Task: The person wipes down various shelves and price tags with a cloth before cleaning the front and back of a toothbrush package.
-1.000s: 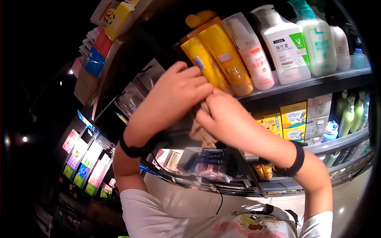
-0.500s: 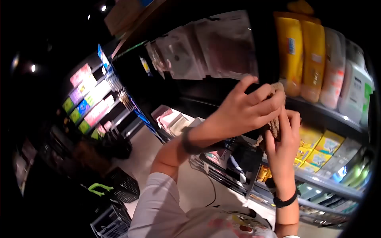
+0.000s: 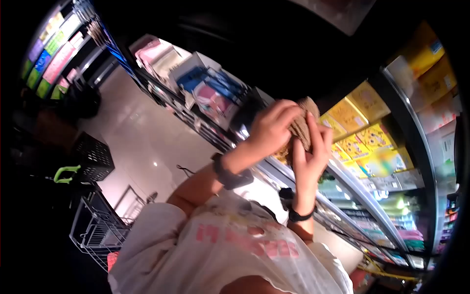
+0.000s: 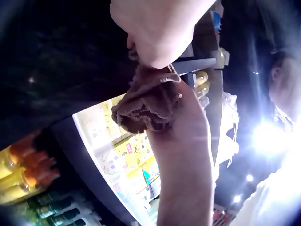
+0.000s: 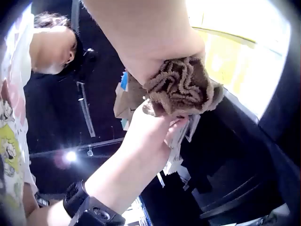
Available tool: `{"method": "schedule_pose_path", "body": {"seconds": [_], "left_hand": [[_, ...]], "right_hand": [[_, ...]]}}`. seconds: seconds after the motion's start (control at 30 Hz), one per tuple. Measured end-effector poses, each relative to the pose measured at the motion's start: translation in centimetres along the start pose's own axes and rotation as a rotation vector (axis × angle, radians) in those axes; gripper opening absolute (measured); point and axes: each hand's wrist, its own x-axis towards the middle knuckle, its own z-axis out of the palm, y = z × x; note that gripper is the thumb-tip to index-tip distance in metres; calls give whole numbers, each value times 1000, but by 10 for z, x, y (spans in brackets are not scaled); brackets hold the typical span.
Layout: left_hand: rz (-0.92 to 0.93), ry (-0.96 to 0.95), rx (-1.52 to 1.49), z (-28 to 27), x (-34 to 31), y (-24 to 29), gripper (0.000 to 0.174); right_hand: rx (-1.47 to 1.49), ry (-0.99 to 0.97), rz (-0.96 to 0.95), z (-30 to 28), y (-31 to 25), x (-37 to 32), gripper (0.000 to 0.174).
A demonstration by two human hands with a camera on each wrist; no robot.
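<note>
- The left hand [image 3: 270, 130] grips the crumpled brown cloth [image 3: 299, 129], its fingers curled.
- The right hand [image 3: 312, 156] pinches the cloth's other side.
- In the head view, the cloth now appears beside yellow boxes [image 3: 347, 115], farther from the yellow bottles [image 3: 425, 51]; both hands still work it.

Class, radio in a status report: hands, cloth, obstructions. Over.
Left hand grips brown cloth, bunched. Right hand grips it too. Yellow boxes shelved nearby; nothing seen blocking either hand.

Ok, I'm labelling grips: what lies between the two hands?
A crumpled brown cloth, gripped by left hand and right hand, as the head view shows.
</note>
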Motion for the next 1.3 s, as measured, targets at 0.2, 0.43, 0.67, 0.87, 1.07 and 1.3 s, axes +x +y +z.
{"method": "schedule_pose_path", "body": {"seconds": [0.2,0.43,0.67,0.87,1.07,1.3], "left_hand": [[24,243,-122,-38,-15,2,44],[-652,-217,-939,-108,-28,-12,63],[-681,46,-370,-207,-61,-66,51],[-890,184,-568,-280,-103,-83,38],[-981,137,-444,-317,-130,-113,44],[-893,315,-409,-365,-145,-178,23]], "right_hand": [[-27,114,-287,32,-21,-25,51],[780,-108,318,82,-46,-28,37],[764,-474,228,176,-94,-17,28],[637,-477,86,256,-139,-40,31],[694,-790,179,299,-157,-43,36],[822,-1105,140,400,-150,-30,46]]}}
